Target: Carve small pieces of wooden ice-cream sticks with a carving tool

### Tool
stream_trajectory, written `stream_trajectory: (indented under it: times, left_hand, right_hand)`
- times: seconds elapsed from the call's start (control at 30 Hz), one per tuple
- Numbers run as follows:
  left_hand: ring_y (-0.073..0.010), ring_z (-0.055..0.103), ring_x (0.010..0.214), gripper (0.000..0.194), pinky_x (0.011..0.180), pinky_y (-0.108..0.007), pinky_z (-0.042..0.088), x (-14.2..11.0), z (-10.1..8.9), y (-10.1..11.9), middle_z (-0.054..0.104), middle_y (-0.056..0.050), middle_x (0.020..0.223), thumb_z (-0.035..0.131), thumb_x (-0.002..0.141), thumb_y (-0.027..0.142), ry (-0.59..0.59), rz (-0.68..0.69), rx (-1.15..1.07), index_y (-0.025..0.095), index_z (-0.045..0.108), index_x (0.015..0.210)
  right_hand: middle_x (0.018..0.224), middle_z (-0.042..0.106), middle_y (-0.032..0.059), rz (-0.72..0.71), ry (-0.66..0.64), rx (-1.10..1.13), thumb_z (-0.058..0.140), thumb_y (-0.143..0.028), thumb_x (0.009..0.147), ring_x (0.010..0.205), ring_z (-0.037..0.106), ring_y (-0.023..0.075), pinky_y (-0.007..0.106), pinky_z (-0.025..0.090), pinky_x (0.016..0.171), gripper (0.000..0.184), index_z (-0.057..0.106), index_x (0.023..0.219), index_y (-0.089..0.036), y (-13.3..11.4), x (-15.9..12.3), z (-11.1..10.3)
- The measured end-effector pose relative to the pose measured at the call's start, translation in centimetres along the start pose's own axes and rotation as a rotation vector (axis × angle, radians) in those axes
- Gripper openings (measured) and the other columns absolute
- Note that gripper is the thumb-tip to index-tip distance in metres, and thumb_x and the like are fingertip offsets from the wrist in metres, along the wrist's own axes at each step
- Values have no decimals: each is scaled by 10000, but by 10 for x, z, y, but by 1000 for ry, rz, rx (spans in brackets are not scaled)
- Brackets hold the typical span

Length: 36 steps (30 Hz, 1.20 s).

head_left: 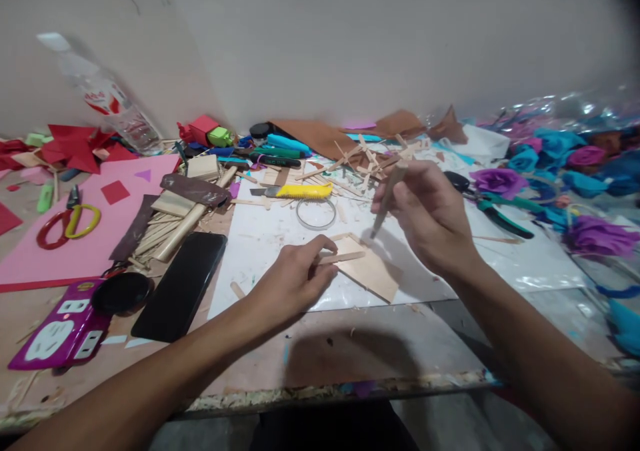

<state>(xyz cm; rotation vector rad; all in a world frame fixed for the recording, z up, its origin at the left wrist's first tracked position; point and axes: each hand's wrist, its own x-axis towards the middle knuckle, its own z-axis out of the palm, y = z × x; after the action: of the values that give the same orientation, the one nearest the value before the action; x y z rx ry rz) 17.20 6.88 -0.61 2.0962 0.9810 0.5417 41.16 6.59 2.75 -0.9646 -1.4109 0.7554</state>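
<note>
My left hand (299,274) pinches a flat wooden craft stick (345,257) between thumb and forefinger. The stick's free end lies over a thin wooden panel (377,277) on the white sheet (435,264). Up and to the right, my right hand (433,214) grips a short, greyish-brown tapered stick (387,201), blurred, its narrow end pointing down near the panel's upper corner. Whether that tip touches anything, I cannot tell. Beyond the panel lie a clear ring-shaped roll (316,214) and a yellow utility knife (295,191) with its blade showing.
At left are a black phone (180,287), scissors (83,221) on pink paper (35,251), and a leaning plastic bottle (107,97). Green-handled pliers (505,217) and crepe-paper flowers (603,234) lie at right. Wood scraps (373,161) sit toward the wall.
</note>
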Motion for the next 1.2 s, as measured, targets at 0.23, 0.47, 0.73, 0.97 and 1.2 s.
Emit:
stream_trajectory:
  times: [0.23, 0.47, 0.73, 0.97, 1.2]
  left_hand:
    - [-126, 559, 729, 125, 709, -260, 397, -1, -3, -8, 629, 25, 790, 577, 1039, 223, 41, 114, 120, 199, 687, 986]
    - [-137, 596, 790, 154, 726, -264, 416, 2, -2, -10, 648, 8, 856, 582, 1065, 247, 62, 212, 144, 204, 696, 1159]
    - [-126, 629, 837, 132, 759, -239, 469, 2, -6, -18, 654, -27, 954, 594, 1049, 157, 31, 335, 143, 158, 713, 1106]
    - [-139, 654, 901, 204, 801, -249, 513, 2, -3, -22, 655, -55, 1026, 609, 1023, 104, 39, 379, 115, 151, 730, 1181]
    - [-82, 602, 768, 167, 686, -223, 496, 5, 1, -20, 586, -55, 1121, 616, 1020, 120, 201, 353, 212, 176, 721, 1137]
  right_hand:
    - [536, 300, -72, 306, -23, 595, 637, -676, 946, 434, 207, 79, 225, 180, 408, 536, 526, 690, -218, -12, -3, 23]
    - [447, 255, -90, 408, -231, 760, 627, -714, 931, 380, 151, 56, 209, 127, 381, 651, 426, 570, -211, -9, 8, 49]
    - [436, 229, -87, 404, -249, 841, 565, -713, 961, 365, 134, 61, 218, 139, 368, 678, 394, 534, -214, 10, 7, 47]
    - [378, 172, -64, 365, -320, 839, 425, -756, 974, 353, 150, 70, 264, 161, 392, 749, 293, 464, -223, 8, 10, 42]
    - [381, 177, -62, 391, -262, 780, 442, -775, 963, 374, 146, 81, 279, 192, 408, 757, 319, 451, -232, 5, 7, 42]
